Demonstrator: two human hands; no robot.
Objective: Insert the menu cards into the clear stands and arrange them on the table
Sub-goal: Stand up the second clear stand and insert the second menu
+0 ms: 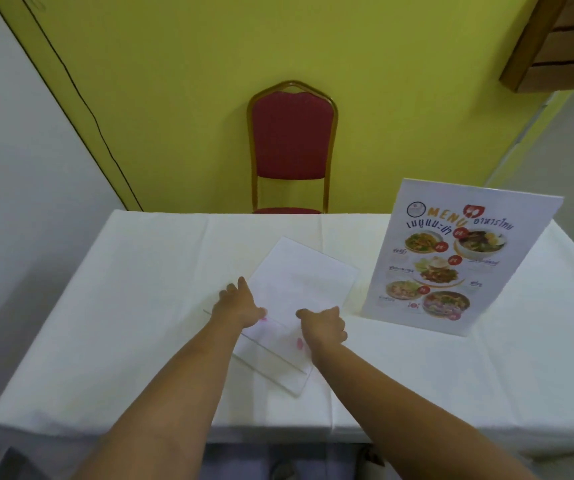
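Observation:
A clear stand (pixel 278 368) lies flat in the middle of the white table (pixel 133 306), with a white menu card (pixel 306 275), blank side up, in or on it. My left hand (pixel 237 306) grips the left edge of the card and stand. My right hand (pixel 323 327) grips them at the right, near the stand's fold. A second stand (pixel 458 258) holding a colourful printed menu is upright at the right of the table.
A red chair with a gold frame (pixel 292 147) is behind the table against the yellow wall. The tablecloth hangs over the near edge. A wooden shelf (pixel 555 43) is at the top right.

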